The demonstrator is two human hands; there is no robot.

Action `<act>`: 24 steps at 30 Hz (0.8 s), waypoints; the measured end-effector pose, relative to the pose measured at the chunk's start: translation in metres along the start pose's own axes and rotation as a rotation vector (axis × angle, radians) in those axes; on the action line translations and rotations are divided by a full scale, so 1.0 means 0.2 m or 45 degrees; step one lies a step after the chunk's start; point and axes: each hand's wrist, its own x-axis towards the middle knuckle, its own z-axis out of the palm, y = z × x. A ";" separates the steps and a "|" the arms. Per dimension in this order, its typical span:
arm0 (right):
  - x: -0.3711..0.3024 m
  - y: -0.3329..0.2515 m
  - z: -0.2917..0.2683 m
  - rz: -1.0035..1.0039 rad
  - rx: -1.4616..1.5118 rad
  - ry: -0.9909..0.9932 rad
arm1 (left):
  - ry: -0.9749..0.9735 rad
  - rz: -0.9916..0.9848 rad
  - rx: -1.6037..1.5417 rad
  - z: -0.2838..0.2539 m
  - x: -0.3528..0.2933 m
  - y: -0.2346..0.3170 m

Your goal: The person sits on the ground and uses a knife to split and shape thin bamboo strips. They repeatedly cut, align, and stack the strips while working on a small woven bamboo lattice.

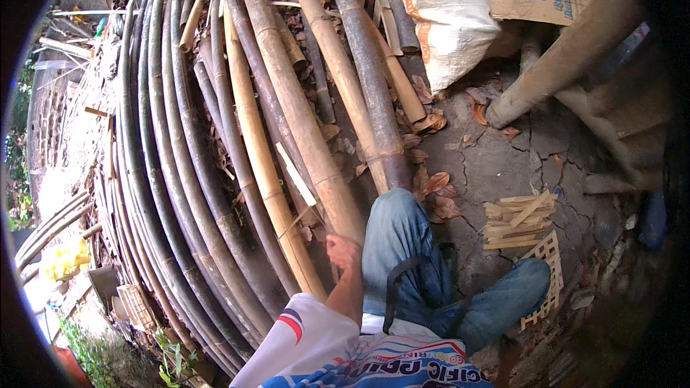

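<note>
Cracked earth borders the bamboo poles, where my left hand is at the near end of a thick tan pole, left of my denim-covered knee, whether gripping or loose I cannot tell.

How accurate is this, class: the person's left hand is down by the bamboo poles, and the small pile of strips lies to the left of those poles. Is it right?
Not quite: the small pile of strips lies to the right of the bamboo poles, not the left, as the head view shows. The left hand is indeed down by those poles.
</note>
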 end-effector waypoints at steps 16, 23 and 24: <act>0.12 -0.17 -0.34 0.274 -0.190 -0.006 | 0.106 0.054 0.069 0.06 0.07 -0.05; -0.02 -0.16 -0.13 0.352 -0.236 0.034 | 0.012 0.163 0.008 0.08 0.12 -0.09; -0.05 -0.17 -0.10 0.368 -0.244 0.044 | -0.007 0.170 -0.020 0.08 0.12 -0.09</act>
